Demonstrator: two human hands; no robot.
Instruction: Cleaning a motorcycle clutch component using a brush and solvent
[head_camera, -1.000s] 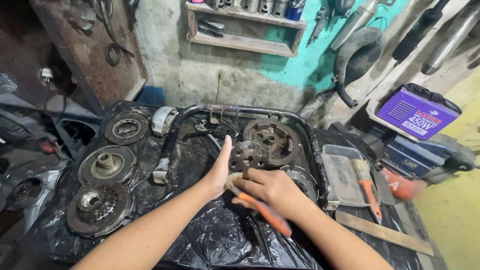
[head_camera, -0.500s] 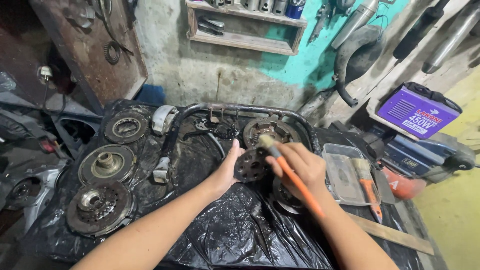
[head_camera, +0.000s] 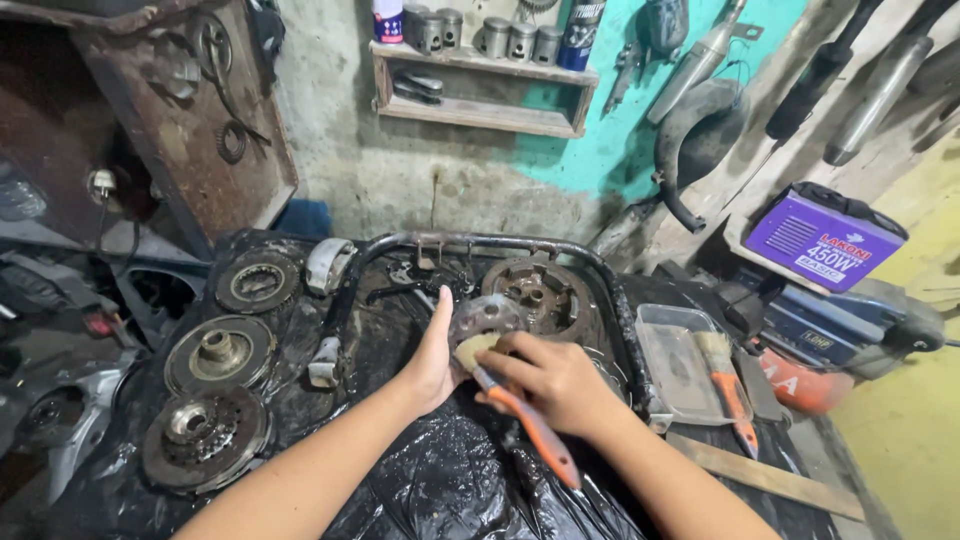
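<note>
Brushing at the worktop's middle: right hand (head_camera: 560, 385) grips an orange-handled paintbrush (head_camera: 520, 415), left hand (head_camera: 435, 360) steadies a greasy round metal disc (head_camera: 482, 318); clear plastic tray (head_camera: 672, 375) holds another brush (head_camera: 725, 385).

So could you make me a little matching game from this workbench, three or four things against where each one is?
Things:
1. brush
2. round metal part
3. clear tray
4. purple box

Places:
A. leaning up at the far right
B. in the right hand
C. steadied by the left hand
D. just right of the black frame

Pairs: 1-B, 2-C, 3-D, 4-A
</note>
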